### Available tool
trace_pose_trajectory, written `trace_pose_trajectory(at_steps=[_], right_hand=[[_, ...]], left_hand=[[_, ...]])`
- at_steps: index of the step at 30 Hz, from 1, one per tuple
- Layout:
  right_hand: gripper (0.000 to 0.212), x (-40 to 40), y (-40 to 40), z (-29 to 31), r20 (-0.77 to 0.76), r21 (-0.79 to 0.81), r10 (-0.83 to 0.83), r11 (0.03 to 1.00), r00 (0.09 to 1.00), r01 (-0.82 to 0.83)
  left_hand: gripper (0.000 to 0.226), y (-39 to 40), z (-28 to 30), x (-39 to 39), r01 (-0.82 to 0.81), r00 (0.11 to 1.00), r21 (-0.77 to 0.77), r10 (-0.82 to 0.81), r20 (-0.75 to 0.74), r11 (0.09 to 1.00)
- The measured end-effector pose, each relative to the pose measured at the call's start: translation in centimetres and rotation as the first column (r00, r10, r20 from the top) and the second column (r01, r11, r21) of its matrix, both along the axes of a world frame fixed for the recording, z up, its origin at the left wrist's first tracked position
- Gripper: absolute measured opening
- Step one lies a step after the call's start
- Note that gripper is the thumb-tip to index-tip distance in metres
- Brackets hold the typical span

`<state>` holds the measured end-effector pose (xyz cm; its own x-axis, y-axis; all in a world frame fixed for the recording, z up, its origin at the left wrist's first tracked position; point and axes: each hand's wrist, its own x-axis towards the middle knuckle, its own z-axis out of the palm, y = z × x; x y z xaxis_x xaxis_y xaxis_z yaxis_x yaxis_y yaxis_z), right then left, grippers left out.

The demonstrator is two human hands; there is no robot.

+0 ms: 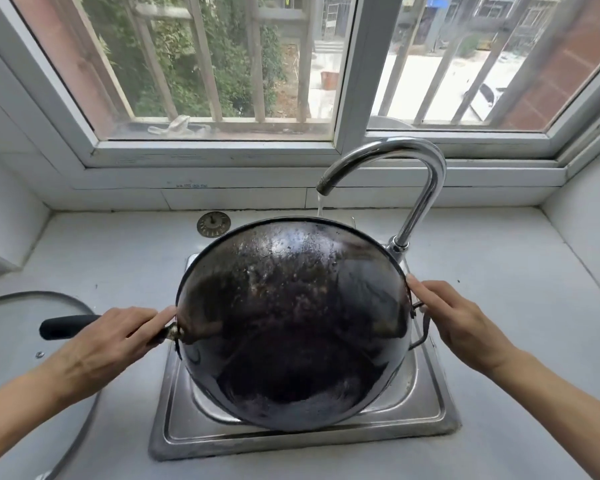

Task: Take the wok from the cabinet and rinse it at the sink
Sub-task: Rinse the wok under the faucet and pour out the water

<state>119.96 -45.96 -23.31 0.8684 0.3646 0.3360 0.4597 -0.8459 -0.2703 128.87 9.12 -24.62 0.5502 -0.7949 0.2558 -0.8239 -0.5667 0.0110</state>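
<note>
Tilted over the sink (440,414) at frame centre under the running faucet (426,188), the wok (291,327) looks heavy, rigid and wet-slick, so the left hand (118,341) gripping its long handle (66,326) and the right hand (454,317) holding the loop handle seem best.

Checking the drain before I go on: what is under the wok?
The sink lies under the wok; only its steel rim and a strip of basin wall show. The wok covers the basin floor and the drain, so they cannot be seen.
</note>
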Motion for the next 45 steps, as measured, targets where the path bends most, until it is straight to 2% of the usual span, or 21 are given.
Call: trace_pose_trajectory(at_steps=[6, 11, 19, 23, 26, 29, 35, 41, 45], right_hand=[[0.099, 1.7, -0.4, -1.2, -0.043, -0.029, -0.043, 0.999, 0.998, 0.042], [0.092, 2.8, -0.4, -2.0, 0.035, -0.07, -0.035, 0.997, 0.999, 0.037], [0.077, 3.2, -0.7, -2.8, -0.009, -0.153, -0.045, 0.987, 0.999, 0.043], [0.091, 4.3, -1.3, -3.1, -0.019, -0.167, -0.063, 0.984, 0.998, 0.059], [0.089, 4.9, -1.7, -3.2, -0.007, -0.188, -0.021, 0.982, 1.0, 0.02], [0.104, 5.2, -1.9, -3.2, -0.054, -0.173, -0.028, 0.985, 0.998, 0.018], [0.1, 4.9, -2.1, -3.4, -0.043, -0.173, -0.045, 0.984, 0.998, 0.036], [0.093, 3.7, -3.4, -3.7, 0.005, -0.17, -0.099, 0.98, 0.995, 0.099], [0.1, 2.7, -4.2, -3.6, -0.002, -0.165, -0.136, 0.977, 0.991, 0.134]], left_hand=[[0.059, -0.3, -1.0, 0.9, 0.014, 0.998, 0.021, -0.012, -0.061, 1.0], [0.057, -1.1, -0.9, 1.6, 0.056, 0.996, 0.059, -0.052, -0.069, 0.997], [0.056, -1.9, -1.1, 3.2, 0.051, 0.997, 0.07, -0.047, -0.062, 0.996], [0.054, -2.6, -1.2, 4.8, 0.039, 0.999, 0.085, -0.036, -0.039, 0.996], [0.054, -3.2, -1.4, 5.8, 0.043, 0.999, 0.119, -0.04, -0.024, 0.992], [0.048, -3.1, -1.6, 5.8, 0.027, 1.0, 0.15, -0.027, -0.007, 0.988], [0.077, -3.0, -1.6, 6.2, 0.007, 0.999, 0.204, 0.001, -0.042, 0.979], [0.08, -4.7, -1.4, 7.5, 0.064, 0.998, 0.183, -0.06, -0.024, 0.981], [0.062, -6.3, -1.0, 8.3, 0.124, 0.99, 0.16, -0.132, 0.039, 0.979]])
